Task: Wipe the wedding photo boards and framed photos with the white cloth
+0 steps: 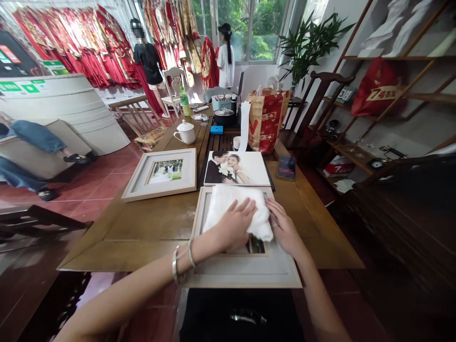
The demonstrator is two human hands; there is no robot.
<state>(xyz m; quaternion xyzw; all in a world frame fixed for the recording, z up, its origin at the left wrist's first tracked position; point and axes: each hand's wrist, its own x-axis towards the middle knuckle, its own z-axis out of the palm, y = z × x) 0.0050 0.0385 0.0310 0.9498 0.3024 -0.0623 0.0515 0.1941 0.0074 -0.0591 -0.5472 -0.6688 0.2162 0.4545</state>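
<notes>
In the head view a light wooden picture frame point(249, 273) with a pale mat lies at the table's near edge. A folded white cloth point(228, 199) covers its upper part, so most of its photo is hidden. My left hand point(237, 223) lies on the cloth with its fingers stretched out, pressing it against the frame. At the right side my right hand point(285, 225) holds the frame's edge, with its fingers by the cloth's corner. Just beyond is a photo print point(237, 168) of two people. A second framed photo point(160, 173) lies to the left.
On the wooden table point(142, 237) stand a lidded white mug point(185, 132), a green-labelled bottle point(185, 102), a dark pot point(224, 117) and a red-and-tan paper bag point(265, 121). A phone-like dark item point(286, 167) lies at right. Two people stand by hanging red garments; another person's legs show left.
</notes>
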